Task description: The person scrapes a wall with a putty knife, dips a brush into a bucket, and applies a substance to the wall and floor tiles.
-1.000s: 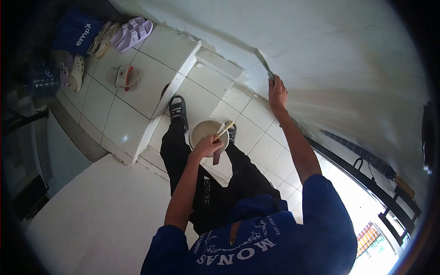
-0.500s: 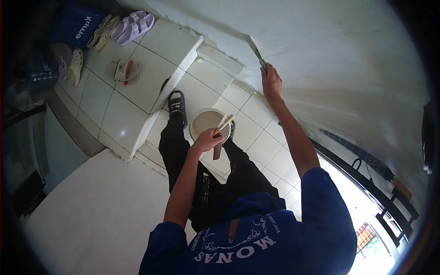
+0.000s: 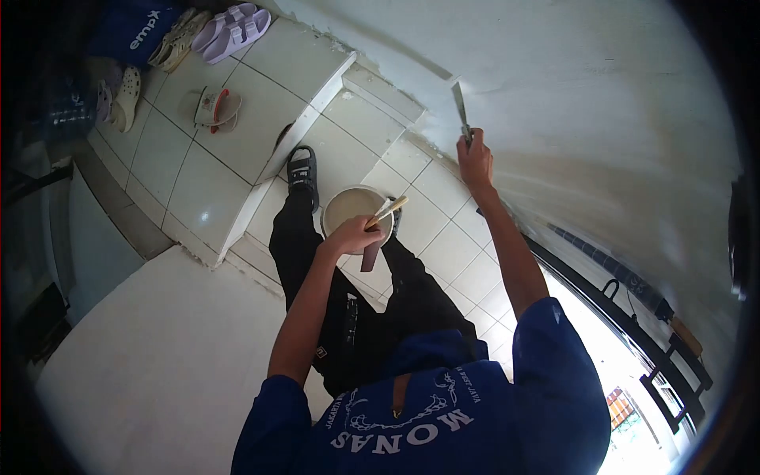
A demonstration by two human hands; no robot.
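My right hand (image 3: pixel 476 164) is closed around a putty knife (image 3: pixel 460 104), its blade tip against the pale wall (image 3: pixel 554 103) at the end of a dark streak. Lower down, my left hand (image 3: pixel 353 236) is wrapped around a wooden-handled tool (image 3: pixel 389 209), whose light handle sticks out to the upper right past the fingers. A round pot (image 3: pixel 331 204) with a greyish-beige content sits right behind that hand, between my feet. A flat brown piece (image 3: pixel 370 257) projects below the left hand; its connection to the pot or tool is hidden.
A tiled step (image 3: pixel 237 150) rises on the left, carrying a small red-and-white container (image 3: pixel 218 109). Lilac sandals (image 3: pixel 237 33), beige clogs (image 3: pixel 127 99) and a blue bag (image 3: pixel 131 32) lie at the upper left. A dark metal frame (image 3: pixel 586 293) runs along the right.
My right hand and the putty knife have moved along the wall, down and slightly right in view. The left hand keeps its grip, shifted slightly left. The camera view has shifted a little.
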